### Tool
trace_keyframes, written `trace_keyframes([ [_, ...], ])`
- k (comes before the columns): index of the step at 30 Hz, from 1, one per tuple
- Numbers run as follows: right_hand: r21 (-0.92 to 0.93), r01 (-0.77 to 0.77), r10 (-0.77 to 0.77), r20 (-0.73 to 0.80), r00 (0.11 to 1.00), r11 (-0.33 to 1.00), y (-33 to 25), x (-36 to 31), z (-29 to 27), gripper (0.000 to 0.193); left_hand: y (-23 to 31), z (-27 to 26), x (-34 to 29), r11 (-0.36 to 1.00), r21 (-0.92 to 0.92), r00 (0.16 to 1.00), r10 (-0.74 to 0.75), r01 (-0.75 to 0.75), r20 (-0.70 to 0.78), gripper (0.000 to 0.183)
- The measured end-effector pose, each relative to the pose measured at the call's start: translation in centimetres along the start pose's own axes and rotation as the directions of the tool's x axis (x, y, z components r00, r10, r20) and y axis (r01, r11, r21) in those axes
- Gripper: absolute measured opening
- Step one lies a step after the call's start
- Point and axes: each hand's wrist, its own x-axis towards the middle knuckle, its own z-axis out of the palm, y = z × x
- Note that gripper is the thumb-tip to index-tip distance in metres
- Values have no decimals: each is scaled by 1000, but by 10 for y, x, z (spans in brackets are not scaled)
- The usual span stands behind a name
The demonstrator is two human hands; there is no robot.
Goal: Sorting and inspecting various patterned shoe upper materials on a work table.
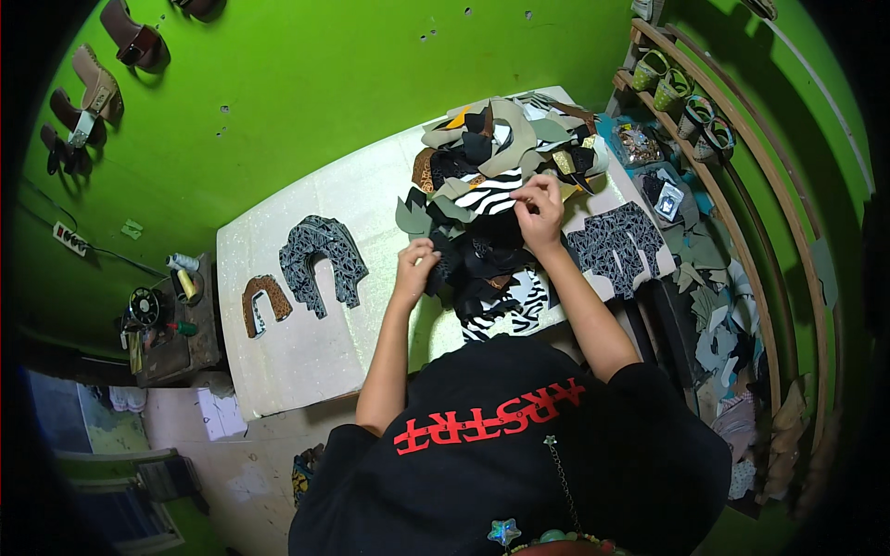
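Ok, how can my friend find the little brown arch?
Find the pale table beside the green wall. Toward its left end, apart from the heap, a small arch lies left of a bigger arch. The small one is spotted brown; its bigger neighbour is black and grey.

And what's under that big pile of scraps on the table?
The pale table shows around the pile of scraps. Whatever lies beneath the pile's middle is covered, so I can't tell.

Bright green walls (324,102) rise around me. I face a pale table (385,190), with a wooden rack (745,248) to my right, a small dark stand (181,355) left, pale floor (278,454) below.
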Motion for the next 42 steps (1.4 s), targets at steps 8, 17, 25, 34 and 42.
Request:
trace_keyframes([
  [8, -52, -3, 9, 101, 995, 999, 6, -8, -17, 12, -18, 23, -11, 877, 430, 976, -214, 212, -44, 26],
  [17, 158, -470, 437, 202, 876, 869, 20, -83, -54, 8, 21, 63, -28, 695, 710, 966, 94, 109, -240, 46],
  [25, -504, -441, 639, 334, 693, 743, 19, -146, -68, 35, 15, 117, -49, 542, 750, 925, 246, -379, 290, 36],
  [34, -627, -423, 680, 243, 692, 655, 4, -154, -57, 49, -3, 129, -45, 294, 875, 921, 65, -386, 385, 54],
  [42, -661, -559, 803, 114, 584, 501, -1, -158, -47, 66, -28, 105, -53, 176, 884, 876, 314, -433, 366, 43],
])
